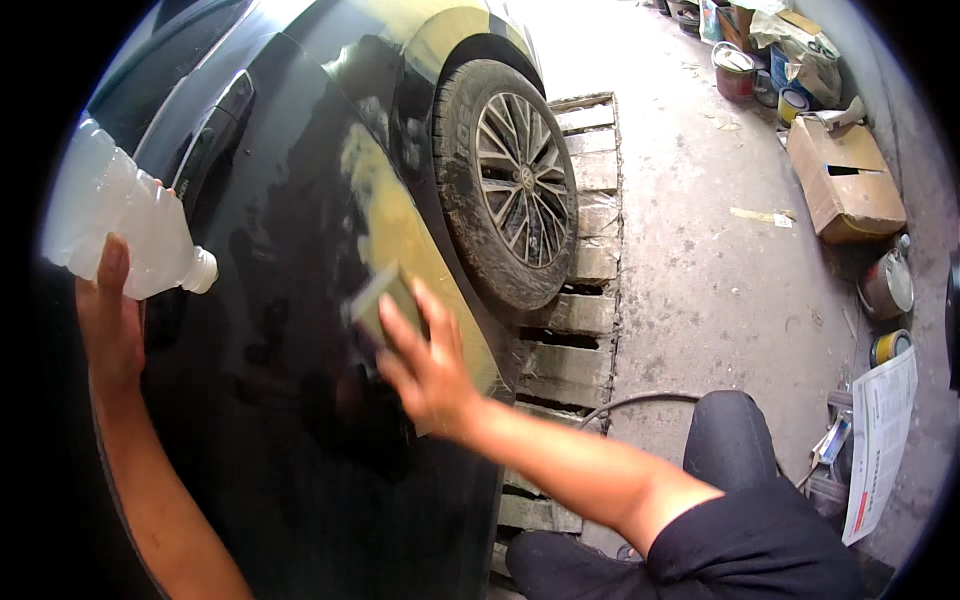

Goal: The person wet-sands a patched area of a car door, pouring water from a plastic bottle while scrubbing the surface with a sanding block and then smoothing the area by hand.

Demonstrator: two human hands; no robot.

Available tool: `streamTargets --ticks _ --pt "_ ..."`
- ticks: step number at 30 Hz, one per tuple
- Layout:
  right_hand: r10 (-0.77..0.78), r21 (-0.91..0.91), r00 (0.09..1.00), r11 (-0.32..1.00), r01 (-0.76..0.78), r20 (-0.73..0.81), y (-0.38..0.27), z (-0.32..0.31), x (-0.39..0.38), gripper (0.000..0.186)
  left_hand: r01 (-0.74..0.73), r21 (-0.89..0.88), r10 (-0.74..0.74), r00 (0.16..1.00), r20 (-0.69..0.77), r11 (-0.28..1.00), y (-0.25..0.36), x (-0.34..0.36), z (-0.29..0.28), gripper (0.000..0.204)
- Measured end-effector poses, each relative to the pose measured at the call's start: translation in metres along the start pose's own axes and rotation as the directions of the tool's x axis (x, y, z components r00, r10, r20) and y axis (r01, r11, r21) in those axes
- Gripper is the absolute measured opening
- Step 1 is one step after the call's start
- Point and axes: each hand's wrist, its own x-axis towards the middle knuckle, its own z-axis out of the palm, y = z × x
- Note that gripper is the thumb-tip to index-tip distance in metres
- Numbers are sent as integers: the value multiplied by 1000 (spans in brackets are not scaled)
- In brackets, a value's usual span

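Left of the wheel (507,185), the right grip (437,368) clasps a sanding block (376,292) underneath; the left grip (113,320), farther left, clutches a bottle (130,220).

Floor (690,310): grey, stained, right of centre; slatted strip (565,385) with dark gaps, centre. Wall (893,105): grey, upper right. Cardboard box (855,190), red bucket (735,85): upper right. Light: bright white, top centre.

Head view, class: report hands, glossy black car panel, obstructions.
Left hand: holding tilted translucent plastic bottle. Right hand: holding grey-green rectangular block. Glossy black car panel: yellowish patch, block at its edge. Nothing visibly in the way.
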Motion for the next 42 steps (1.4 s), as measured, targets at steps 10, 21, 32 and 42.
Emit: streamTargets --ticks 10,21,32,42 --pt "94 -73 981 992 -108 -168 35 -8 119 58 -20 -53 20 1000 2 998 12 0 13 75" --pt "164 -34 970 984 -172 -181 37 -12 122 57 27 -168 -29 999 -12 985 19 0 15 77" --pt "118 18 980 993 -116 -160 27 4 33 64 -2 -56 2 1000 -8 998 18 0 1 80" --pt "156 66 988 986 -155 -15 -1 -8 -28 65 -23 -13 24 1000 11 1000 25 -2 10 80"
